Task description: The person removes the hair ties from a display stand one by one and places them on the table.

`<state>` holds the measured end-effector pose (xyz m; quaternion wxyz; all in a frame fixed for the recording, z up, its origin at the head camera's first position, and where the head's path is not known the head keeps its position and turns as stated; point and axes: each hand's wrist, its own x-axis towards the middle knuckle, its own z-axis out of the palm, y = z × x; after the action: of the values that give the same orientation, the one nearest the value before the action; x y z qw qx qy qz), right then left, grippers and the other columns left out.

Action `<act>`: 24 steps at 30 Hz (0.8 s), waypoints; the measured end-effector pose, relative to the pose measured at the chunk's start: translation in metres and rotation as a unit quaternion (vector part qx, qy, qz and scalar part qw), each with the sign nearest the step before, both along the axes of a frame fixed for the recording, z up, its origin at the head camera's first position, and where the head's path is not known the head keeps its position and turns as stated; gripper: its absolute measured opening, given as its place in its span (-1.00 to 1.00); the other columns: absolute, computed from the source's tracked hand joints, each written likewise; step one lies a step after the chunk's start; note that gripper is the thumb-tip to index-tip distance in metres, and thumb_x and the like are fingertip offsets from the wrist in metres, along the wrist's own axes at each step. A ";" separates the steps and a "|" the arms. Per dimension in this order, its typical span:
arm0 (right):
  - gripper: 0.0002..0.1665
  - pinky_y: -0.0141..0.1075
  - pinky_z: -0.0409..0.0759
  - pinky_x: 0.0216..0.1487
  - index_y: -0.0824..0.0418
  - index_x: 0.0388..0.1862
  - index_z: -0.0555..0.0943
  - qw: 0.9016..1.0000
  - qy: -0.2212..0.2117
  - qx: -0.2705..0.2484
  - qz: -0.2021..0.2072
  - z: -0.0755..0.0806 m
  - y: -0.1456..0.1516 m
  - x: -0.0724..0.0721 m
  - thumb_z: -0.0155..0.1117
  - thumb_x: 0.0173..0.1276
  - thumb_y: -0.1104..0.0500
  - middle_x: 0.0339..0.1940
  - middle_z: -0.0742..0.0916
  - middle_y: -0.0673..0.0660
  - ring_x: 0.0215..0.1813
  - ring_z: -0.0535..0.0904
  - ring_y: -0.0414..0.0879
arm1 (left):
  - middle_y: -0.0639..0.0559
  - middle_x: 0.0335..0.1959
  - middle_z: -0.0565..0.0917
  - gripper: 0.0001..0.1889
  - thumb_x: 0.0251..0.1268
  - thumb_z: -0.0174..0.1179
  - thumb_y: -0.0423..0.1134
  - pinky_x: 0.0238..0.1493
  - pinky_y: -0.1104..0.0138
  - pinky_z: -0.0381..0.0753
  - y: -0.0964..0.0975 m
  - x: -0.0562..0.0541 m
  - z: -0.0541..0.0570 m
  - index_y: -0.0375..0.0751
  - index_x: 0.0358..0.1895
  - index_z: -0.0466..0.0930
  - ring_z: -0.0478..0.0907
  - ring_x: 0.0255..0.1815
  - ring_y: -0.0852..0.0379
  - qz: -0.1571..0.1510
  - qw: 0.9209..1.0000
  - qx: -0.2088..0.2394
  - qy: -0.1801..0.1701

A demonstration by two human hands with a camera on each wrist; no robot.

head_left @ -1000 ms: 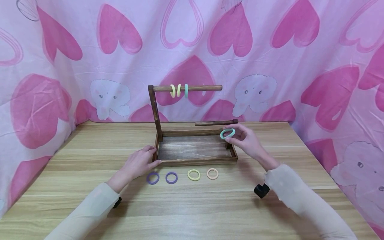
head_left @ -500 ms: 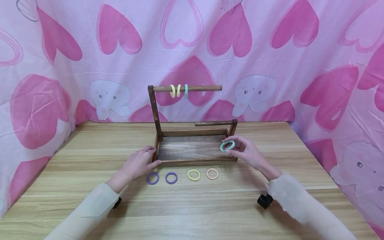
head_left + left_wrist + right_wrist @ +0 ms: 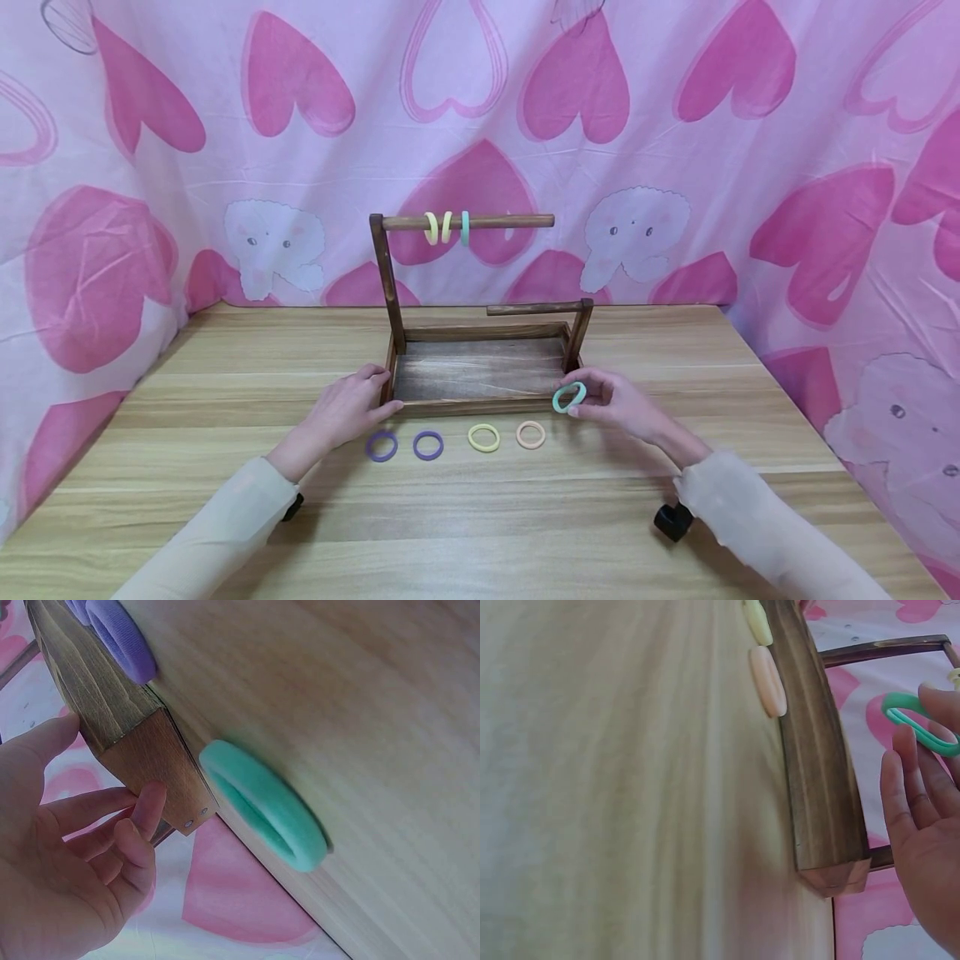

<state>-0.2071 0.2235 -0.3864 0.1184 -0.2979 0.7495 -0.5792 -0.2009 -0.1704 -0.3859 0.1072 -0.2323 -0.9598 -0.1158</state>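
Can't see rack (image 3: 480, 407) at 4 o'clock past right fingers (image 3: 592, 377) pinching mint ring (image 3: 557, 403) — resting loose left fingers (image 3: 371, 372) at its 8. On woodgrain worktop (image 3: 465, 517), by pink curtain (image 3: 330, 167).

Pink heart-patterned cloth (image 3: 465, 67) behind and beside a wood-grain table (image 3: 480, 525)

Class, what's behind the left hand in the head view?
Around the left hand, the wooden tray and table show. Covered: a green ring, visible only in the left wrist view.
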 end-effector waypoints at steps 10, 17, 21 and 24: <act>-0.59 -0.28 0.51 -0.19 0.30 -0.01 0.45 0.995 0.003 0.092 0.025 -0.013 0.004 0.004 0.24 0.13 0.31 -0.14 0.59 0.17 -0.19 0.52 -0.03 | -0.21 -0.09 0.49 -0.43 0.06 0.20 0.01 -0.31 0.10 0.53 -0.001 -0.001 -0.001 -0.46 -0.05 0.49 0.53 -0.25 -0.13 0.000 1.000 -0.001 0.000; -0.59 -0.30 0.50 -0.28 0.27 -0.01 0.45 0.992 0.005 0.119 0.048 -0.018 0.005 0.004 0.22 0.10 0.36 -0.20 0.59 0.13 -0.26 0.50 -0.04 | -0.21 -0.09 0.49 -0.43 0.06 0.20 0.02 -0.32 0.10 0.53 -0.001 -0.001 -0.001 -0.46 -0.04 0.49 0.53 -0.26 -0.13 -0.001 1.000 -0.003 0.000; -0.59 -0.33 0.50 -0.32 0.27 -0.01 0.45 0.991 -0.006 0.118 0.057 -0.022 0.005 0.003 0.22 0.12 0.35 -0.21 0.59 0.16 -0.28 0.50 -0.04 | -0.21 -0.08 0.49 -0.43 0.06 0.20 0.02 -0.32 0.10 0.53 -0.001 -0.001 -0.001 -0.45 -0.04 0.49 0.53 -0.26 -0.13 0.000 1.000 -0.004 -0.001; -0.59 -0.35 0.50 -0.34 0.31 0.00 0.44 0.992 -0.016 0.110 0.068 -0.025 0.006 0.002 0.22 0.13 0.34 -0.20 0.57 0.22 -0.27 0.49 -0.04 | -0.22 -0.08 0.49 -0.43 0.06 0.20 0.02 -0.33 0.10 0.53 0.000 -0.001 0.000 -0.46 -0.03 0.48 0.53 -0.26 -0.13 0.002 1.000 -0.005 -0.003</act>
<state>-0.2050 0.2291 -0.4117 0.2013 -0.3239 0.7845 -0.4890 -0.2018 -0.1707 -0.3862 0.1032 -0.2309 -0.9610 -0.1120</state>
